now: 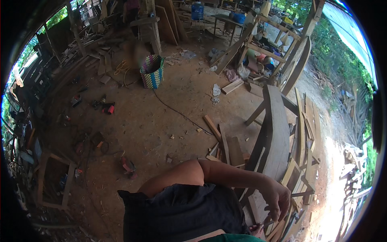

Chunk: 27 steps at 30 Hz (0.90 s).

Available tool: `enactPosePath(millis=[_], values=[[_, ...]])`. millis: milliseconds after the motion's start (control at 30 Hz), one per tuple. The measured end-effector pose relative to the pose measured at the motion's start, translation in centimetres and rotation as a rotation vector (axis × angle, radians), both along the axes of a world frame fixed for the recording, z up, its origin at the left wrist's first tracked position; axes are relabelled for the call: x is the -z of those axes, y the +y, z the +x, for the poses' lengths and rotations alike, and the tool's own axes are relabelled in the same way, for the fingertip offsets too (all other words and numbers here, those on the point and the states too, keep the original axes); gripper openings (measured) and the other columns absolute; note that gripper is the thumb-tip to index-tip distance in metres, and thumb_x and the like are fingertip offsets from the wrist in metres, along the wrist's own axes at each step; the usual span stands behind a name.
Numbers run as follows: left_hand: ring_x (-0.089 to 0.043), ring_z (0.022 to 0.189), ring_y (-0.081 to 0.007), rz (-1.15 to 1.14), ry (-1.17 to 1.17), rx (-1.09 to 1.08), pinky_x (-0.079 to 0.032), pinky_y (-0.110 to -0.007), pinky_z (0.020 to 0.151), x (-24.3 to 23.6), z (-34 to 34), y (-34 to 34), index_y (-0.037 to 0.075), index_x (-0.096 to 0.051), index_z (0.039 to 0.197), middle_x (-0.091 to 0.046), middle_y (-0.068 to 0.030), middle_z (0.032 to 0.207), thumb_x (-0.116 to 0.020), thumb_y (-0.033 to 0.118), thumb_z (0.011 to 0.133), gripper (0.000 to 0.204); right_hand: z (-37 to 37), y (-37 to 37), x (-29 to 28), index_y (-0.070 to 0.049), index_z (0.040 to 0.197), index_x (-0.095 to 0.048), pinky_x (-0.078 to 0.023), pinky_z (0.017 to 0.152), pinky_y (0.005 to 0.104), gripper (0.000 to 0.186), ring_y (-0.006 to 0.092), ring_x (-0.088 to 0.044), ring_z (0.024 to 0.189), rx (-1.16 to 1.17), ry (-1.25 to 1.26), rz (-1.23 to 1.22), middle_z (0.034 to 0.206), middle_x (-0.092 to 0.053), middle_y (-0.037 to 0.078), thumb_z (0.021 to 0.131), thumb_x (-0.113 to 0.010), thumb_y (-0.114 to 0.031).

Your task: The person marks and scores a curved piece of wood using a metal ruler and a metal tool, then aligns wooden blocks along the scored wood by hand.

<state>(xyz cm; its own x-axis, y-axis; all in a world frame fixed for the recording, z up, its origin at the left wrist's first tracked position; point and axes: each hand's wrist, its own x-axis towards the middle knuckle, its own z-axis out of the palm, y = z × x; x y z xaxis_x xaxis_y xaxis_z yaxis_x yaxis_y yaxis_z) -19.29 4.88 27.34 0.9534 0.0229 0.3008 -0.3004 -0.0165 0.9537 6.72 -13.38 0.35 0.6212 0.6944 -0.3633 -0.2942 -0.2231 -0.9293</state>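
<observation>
Both hands are close together at the near end of the grey wooden tabletop [278,133]: the left hand [279,197] reaches across with fingers curled downward, the right hand [258,230] shows only partly below it, and whether either grips anything cannot be told. Loose planks [300,125] lie right of the tabletop; a checkered basket [152,80] stands well apart, beyond its left side.
</observation>
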Motion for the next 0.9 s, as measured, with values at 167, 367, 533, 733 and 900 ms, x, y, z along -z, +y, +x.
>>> enactPosePath(millis=[167, 367, 533, 733, 900], values=[[-0.067, 0.078, -0.0295, 0.479, 0.199, -0.255, -0.051, -0.038, 0.068, 12.0, 8.7, -1.0, 0.003, -0.071, 0.088, -0.069, -0.0135, 0.079, -0.074, 0.030, 0.072, 0.032, 1.2, -1.6, 2.0, -0.011, 0.092, -0.055, -0.035, 0.033, 0.0215, 0.025, 0.0087, -0.044, 0.040, 0.159, 0.065, 0.047, 0.054, -0.048, 0.000, 0.094, -0.057, -0.035], [-0.049, 0.116, -0.0283, 1.063, 0.203, -0.435, -0.041, -0.044, 0.092, 22.2, 15.7, -3.9, 0.008, -0.066, 0.103, -0.055, -0.0122, 0.119, -0.069, 0.032, 0.068, 0.042, 0.4, -1.1, -0.2, -0.011, 0.092, -0.055, -0.036, 0.035, 0.0191, 0.021, 0.0065, -0.045, 0.044, 0.131, 0.110, 0.080, 0.059, -0.050, -0.002, 0.095, -0.056, -0.032], [-0.038, 0.131, -0.0317, 1.006, 0.256, -0.464, -0.033, -0.050, 0.103, 25.4, 16.0, -5.1, 0.006, -0.053, 0.125, -0.050, -0.0156, 0.131, -0.066, 0.029, 0.075, 0.057, 0.5, -1.4, -0.4, -0.012, 0.098, -0.058, -0.037, 0.038, 0.0186, 0.018, 0.0053, -0.049, 0.049, 0.141, 0.050, 0.023, 0.064, -0.052, -0.003, 0.095, -0.055, -0.030], [-0.030, 0.137, -0.0338, 1.112, 0.331, -0.378, -0.024, -0.057, 0.109, 28.8, 15.1, -5.7, 0.008, -0.045, 0.134, -0.042, -0.0143, 0.139, -0.061, 0.031, 0.081, 0.060, 0.5, -0.8, 0.3, -0.008, 0.094, -0.059, -0.037, 0.036, 0.0212, 0.018, 0.0084, -0.048, 0.041, 0.162, 0.114, 0.081, 0.057, -0.053, 0.001, 0.097, -0.053, -0.025], [-0.036, 0.132, -0.0343, 1.092, 0.312, -0.502, -0.023, -0.055, 0.109, 27.3, 15.6, -5.4, 0.012, -0.054, 0.116, -0.046, -0.0137, 0.127, -0.063, 0.033, 0.082, 0.041, 0.3, -0.4, 0.2, -0.006, 0.095, -0.059, -0.038, 0.037, 0.0209, 0.021, 0.0086, -0.049, 0.040, 0.158, 0.128, 0.127, 0.059, -0.057, 0.002, 0.098, -0.053, -0.026]])
